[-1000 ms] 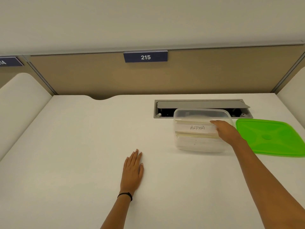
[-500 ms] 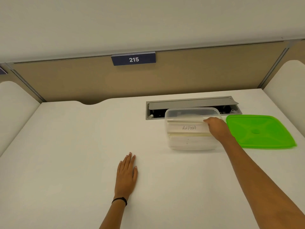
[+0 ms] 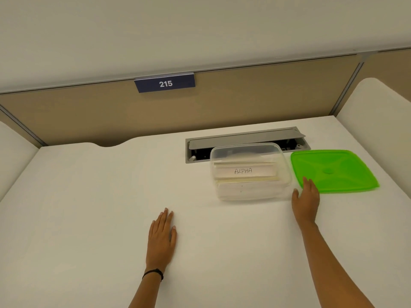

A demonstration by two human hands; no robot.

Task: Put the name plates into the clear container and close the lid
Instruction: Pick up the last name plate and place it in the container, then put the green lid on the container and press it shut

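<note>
The clear container (image 3: 251, 193) stands uncovered on the white desk, right of centre. White name plates (image 3: 244, 172) lie stacked inside it; the top one reads ALPHA. The green lid (image 3: 333, 170) lies flat on the desk just right of the container. My right hand (image 3: 307, 198) is out of the container, fingers straight, with its fingertips at the lid's near left corner and its thumb towards the container's near right corner. It holds nothing. My left hand (image 3: 161, 238) rests flat on the desk, well to the left of the container.
A grey cable hatch (image 3: 244, 138) with its flap raised sits in the desk right behind the container. A tan partition (image 3: 266, 101) with a blue 215 sign (image 3: 165, 83) closes the desk's far edge. White side panels (image 3: 373, 107) flank the desk.
My right hand has let go of the ALPHA name plate, left the container and moved right and nearer, to the lid's near corner. My left hand has stayed flat on the desk.
</note>
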